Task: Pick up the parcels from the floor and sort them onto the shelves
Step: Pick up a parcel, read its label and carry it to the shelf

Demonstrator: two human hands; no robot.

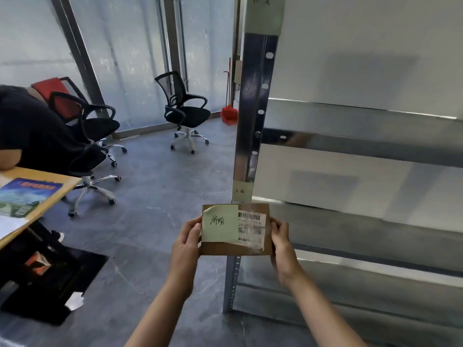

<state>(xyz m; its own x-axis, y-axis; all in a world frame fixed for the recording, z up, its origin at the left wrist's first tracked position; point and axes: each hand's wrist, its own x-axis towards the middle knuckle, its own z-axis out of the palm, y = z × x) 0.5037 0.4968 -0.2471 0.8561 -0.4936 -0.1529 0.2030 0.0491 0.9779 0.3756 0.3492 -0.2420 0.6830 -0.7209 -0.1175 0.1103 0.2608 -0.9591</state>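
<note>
A flat brown cardboard parcel [251, 247] is held up in front of me, just before the shelf post. It carries a pale green handwritten note on its left half and a white barcode label on its right. My left hand [186, 242] grips its left edge and my right hand [280, 242] grips its right edge. The metal shelving unit [360, 149] fills the right side, its upright post [253, 116] directly behind the parcel. Small green labels are stuck on the post, one just above the parcel and one at the top.
A wooden desk [53, 194] with papers juts in at the left, where a person in dark clothes [32, 136] leans. Several office chairs [184, 111] stand on the grey floor. A black bag [47, 281] lies under the desk. A red dustpan [229, 115] is by the far wall.
</note>
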